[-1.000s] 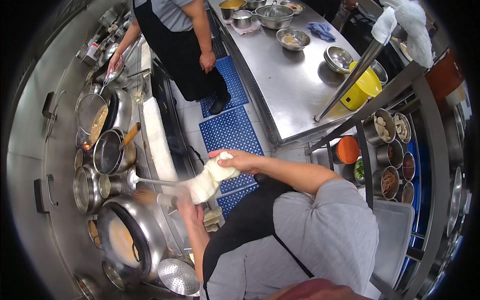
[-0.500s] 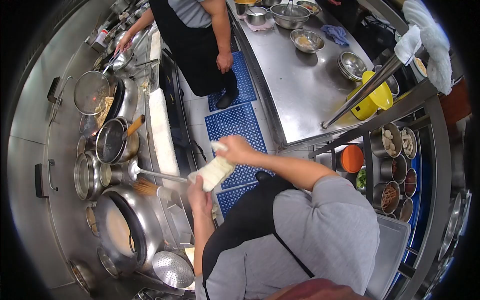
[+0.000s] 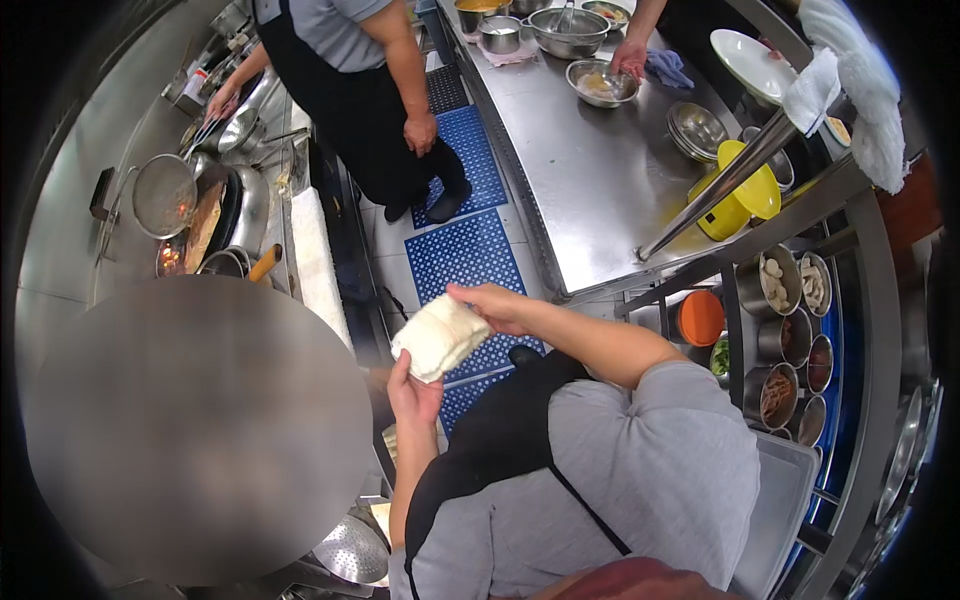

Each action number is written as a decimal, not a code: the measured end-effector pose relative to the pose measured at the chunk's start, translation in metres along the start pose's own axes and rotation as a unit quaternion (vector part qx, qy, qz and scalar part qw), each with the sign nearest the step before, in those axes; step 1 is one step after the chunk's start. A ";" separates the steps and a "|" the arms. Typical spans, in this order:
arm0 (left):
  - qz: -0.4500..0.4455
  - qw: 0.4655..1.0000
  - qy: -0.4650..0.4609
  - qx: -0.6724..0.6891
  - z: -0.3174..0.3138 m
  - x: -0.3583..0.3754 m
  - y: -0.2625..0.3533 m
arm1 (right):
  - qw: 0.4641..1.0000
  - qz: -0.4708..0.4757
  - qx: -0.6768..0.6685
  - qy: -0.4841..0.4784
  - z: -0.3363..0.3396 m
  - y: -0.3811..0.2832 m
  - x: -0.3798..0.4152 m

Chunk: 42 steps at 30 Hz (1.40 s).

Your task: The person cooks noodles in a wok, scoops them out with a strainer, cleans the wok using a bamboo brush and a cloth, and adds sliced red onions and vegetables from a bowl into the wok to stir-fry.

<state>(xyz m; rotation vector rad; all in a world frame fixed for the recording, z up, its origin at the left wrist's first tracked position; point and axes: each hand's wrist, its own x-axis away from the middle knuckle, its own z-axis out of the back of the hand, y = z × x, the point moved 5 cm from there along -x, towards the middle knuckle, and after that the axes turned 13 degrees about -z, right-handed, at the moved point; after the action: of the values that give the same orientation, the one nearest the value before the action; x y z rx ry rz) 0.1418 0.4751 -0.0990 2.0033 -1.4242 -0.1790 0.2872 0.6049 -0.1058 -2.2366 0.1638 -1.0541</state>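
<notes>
A thick folded white cloth (image 3: 438,338) is held between my two hands in front of my black apron. My left hand (image 3: 415,393) grips its lower left edge, thumb on top. At the upper right corner, my right hand (image 3: 492,306) pinches the cloth, fingers closed on it. The cloth is in the air over the blue perforated floor mat (image 3: 467,250). Down by my left forearm lies a perforated skimmer (image 3: 352,548), partly covered by a large blurred patch.
A co-worker (image 3: 350,120) stands ahead at the wok (image 3: 207,228), near a round strainer (image 3: 166,196). Another person's hand (image 3: 629,62) is at a metal bowl (image 3: 600,85) on the steel table (image 3: 590,190). At right are a yellow container (image 3: 722,215) and several food pots.
The cloth has gone from a narrow, bunched shape to a wider, flatter fold. Another person's hand and a white plate have appeared at the table. A blurred patch now hides the lower-left stove.
</notes>
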 end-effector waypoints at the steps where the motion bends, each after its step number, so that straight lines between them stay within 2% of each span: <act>1: 0.012 1.000 -0.015 -0.013 0.002 0.001 -0.003 | 0.998 -0.024 -0.046 -0.037 0.003 0.004 -0.003; 2: 0.017 1.000 -0.009 -0.023 0.004 -0.001 -0.006 | 0.992 -0.049 -0.091 -0.075 0.004 0.007 -0.005; 5: 0.012 0.996 0.028 -0.080 0.007 -0.004 -0.014 | 0.998 0.007 -0.014 0.057 0.009 0.007 -0.012; 6: -0.018 0.990 0.039 -0.135 0.010 -0.007 -0.014 | 0.995 0.023 0.010 0.098 0.009 0.007 -0.015; 9: -0.130 0.945 0.101 -0.282 0.010 -0.012 -0.011 | 0.990 0.078 -0.030 0.111 -0.004 0.016 -0.027; 10: -0.186 0.907 0.089 -0.368 0.011 -0.015 -0.008 | 0.995 0.052 -0.034 0.084 -0.017 0.022 -0.031; 12: -0.286 0.798 0.066 -0.527 0.016 -0.019 -0.005 | 0.999 -0.002 -0.039 0.029 -0.042 0.034 -0.033; 13: -0.333 0.764 0.063 -0.549 0.010 -0.015 -0.003 | 1.000 0.027 -0.012 0.002 -0.057 0.020 -0.011; 16: -0.283 0.756 0.060 -0.587 0.002 -0.014 0.004 | 0.994 -0.044 -0.097 -0.031 -0.060 0.020 -0.021; 19: -0.180 0.826 0.005 -0.534 0.030 -0.020 -0.005 | 0.993 -0.102 -0.044 -0.030 -0.057 0.029 -0.035; 20: -0.195 0.827 0.007 -0.527 0.035 -0.017 -0.009 | 0.993 -0.114 -0.029 -0.026 -0.057 0.030 -0.035; 21: -0.210 0.828 0.013 -0.520 0.025 -0.009 -0.012 | 0.983 -0.151 -0.039 -0.097 -0.063 0.035 -0.035; 22: -0.227 0.828 0.025 -0.513 0.019 -0.002 -0.011 | 0.978 -0.147 -0.032 -0.143 -0.064 0.040 -0.041; 23: -0.221 0.793 0.007 -0.567 0.018 0.002 -0.007 | 0.969 -0.149 -0.020 -0.194 -0.066 0.051 -0.051; 25: -0.109 0.826 -0.036 -0.552 0.030 0.000 -0.013 | 0.943 -0.176 0.036 -0.281 -0.072 0.055 -0.048; 26: -0.061 0.841 -0.047 -0.536 0.041 0.002 -0.011 | 0.946 -0.186 0.127 -0.232 -0.070 0.050 -0.043; 27: -0.054 0.803 -0.031 -0.593 0.050 0.008 -0.010 | 0.938 -0.185 0.223 -0.188 -0.065 0.046 -0.040; 29: -0.019 0.746 0.013 -0.666 0.086 0.020 -0.019 | 0.891 -0.087 0.407 -0.178 -0.058 0.047 -0.052; 31: 0.032 0.714 0.041 -0.699 0.129 0.033 -0.034 | 0.899 -0.033 0.403 -0.171 -0.053 0.046 -0.061; 33: 0.064 0.690 0.112 -0.712 0.156 0.066 -0.034 | 0.915 -0.026 0.377 -0.143 -0.048 0.046 -0.080; 35: 0.105 0.663 0.194 -0.716 0.187 0.105 -0.040 | 0.909 -0.019 0.396 -0.133 -0.047 0.043 -0.096; 37: 0.119 0.629 0.292 -0.710 0.238 0.159 -0.054 | 0.899 -0.019 0.421 -0.118 -0.053 0.037 -0.109; 39: 0.176 0.618 0.388 -0.661 0.279 0.223 -0.072 | 0.885 0.020 0.448 -0.123 -0.065 0.037 -0.126; 41: 0.238 0.630 0.417 -0.610 0.290 0.280 -0.084 | 0.860 0.065 0.486 -0.140 -0.074 0.046 -0.151; 42: 0.253 0.596 0.450 -0.616 0.317 0.309 -0.106 | 0.867 0.066 0.471 -0.149 -0.084 0.047 -0.154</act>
<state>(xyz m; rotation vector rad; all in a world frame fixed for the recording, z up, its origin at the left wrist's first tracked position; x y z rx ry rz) 0.1999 0.0848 -0.3261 0.2976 -0.6688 0.1070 0.1311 0.5823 -0.1949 -1.4198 -0.2808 -0.5069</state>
